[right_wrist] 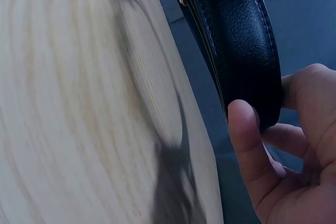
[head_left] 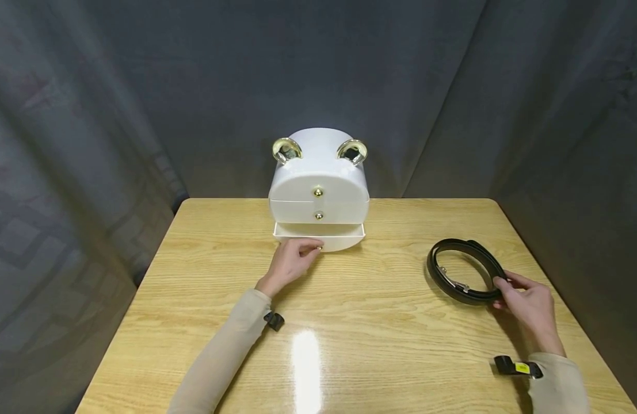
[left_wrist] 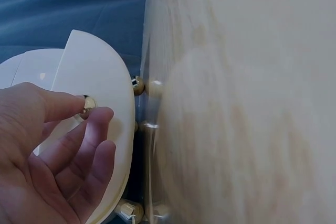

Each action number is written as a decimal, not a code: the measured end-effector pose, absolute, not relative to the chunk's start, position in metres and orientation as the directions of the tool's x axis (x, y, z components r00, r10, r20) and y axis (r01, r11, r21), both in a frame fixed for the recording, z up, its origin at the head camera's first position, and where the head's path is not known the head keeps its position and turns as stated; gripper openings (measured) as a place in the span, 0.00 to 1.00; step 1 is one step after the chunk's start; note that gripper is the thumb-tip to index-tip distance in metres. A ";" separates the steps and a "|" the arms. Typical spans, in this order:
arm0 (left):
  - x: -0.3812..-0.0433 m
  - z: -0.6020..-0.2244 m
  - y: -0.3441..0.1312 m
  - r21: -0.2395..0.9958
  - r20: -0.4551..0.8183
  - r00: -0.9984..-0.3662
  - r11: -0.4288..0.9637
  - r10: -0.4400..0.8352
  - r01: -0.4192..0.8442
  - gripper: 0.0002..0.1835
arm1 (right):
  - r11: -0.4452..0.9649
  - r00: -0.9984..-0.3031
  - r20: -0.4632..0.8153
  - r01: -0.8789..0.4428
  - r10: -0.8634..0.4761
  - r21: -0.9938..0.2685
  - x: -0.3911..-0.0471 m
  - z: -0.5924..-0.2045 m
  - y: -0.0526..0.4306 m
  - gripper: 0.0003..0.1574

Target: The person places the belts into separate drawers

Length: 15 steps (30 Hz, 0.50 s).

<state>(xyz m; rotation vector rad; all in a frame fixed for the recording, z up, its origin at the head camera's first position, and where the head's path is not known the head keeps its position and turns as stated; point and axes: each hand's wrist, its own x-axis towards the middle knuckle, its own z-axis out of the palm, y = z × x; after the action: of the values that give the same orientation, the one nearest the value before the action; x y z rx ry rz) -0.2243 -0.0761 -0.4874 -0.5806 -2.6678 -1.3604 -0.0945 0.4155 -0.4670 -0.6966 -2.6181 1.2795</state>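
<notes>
A white rounded storage box with gold ear-like rings stands at the back of the table, its bottom drawer pulled partway out. My left hand is at that drawer's front. The left wrist view shows its thumb and a finger pinching the small gold knob, the other fingers loosely bent. At the right, my right hand grips a coiled black leather belt by its near right side. Up close, the thumb presses the stitched edge of the belt, which hangs above the table with its shadow below.
The two upper drawers, with gold knobs, are closed. Dark grey curtains hang behind and beside the wooden table. In the left wrist view, gold ball feet support the box.
</notes>
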 end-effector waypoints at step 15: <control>-0.214 -0.483 -0.079 0.753 0.218 -0.922 0.546 0.321 0.368 0.12 | 0.541 -0.899 -0.066 0.317 0.432 -0.779 -0.095 -0.458 0.410 0.37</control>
<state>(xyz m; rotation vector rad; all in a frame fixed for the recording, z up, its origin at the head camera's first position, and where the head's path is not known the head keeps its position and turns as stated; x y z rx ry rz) -0.2142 -0.0790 -0.4831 -0.6050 -2.7145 -1.3411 -0.0952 0.4105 -0.4581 -0.6449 -2.6373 1.2925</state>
